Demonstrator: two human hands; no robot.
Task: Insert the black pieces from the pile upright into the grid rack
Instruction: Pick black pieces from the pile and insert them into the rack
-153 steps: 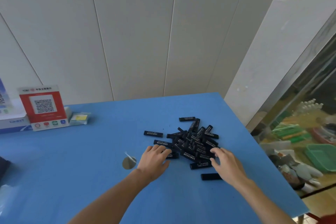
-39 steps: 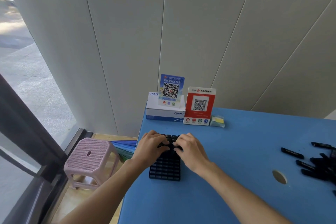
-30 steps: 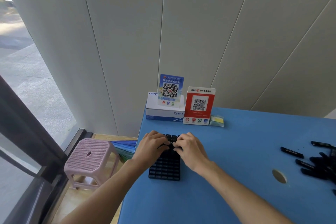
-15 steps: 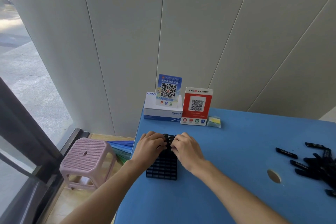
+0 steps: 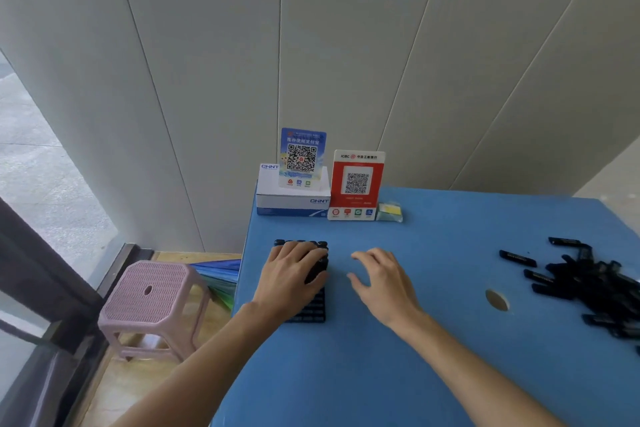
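1. Few black pieces, as far as the view shows, stand upright in the grid rack (image 5: 313, 312): a short row of rounded tops shows along its far edge, and the near cells look empty.
2. The rack lies flat near the left edge of the blue desk (image 5: 398, 357), just in front of a white carton (image 5: 294, 199) and a red QR stand (image 5: 356, 184).
3. The left hand (image 5: 289, 276) lies over the rack's far half, fingers curled down on the standing pieces; whether it pinches one I cannot tell.
4. The right hand (image 5: 379, 281) hovers just beside the rack, fingers apart and empty.
5. Most of the work is left, I judge: the pile (image 5: 588, 284) lies well apart at the desk's right side, with many pieces flat and tangled.
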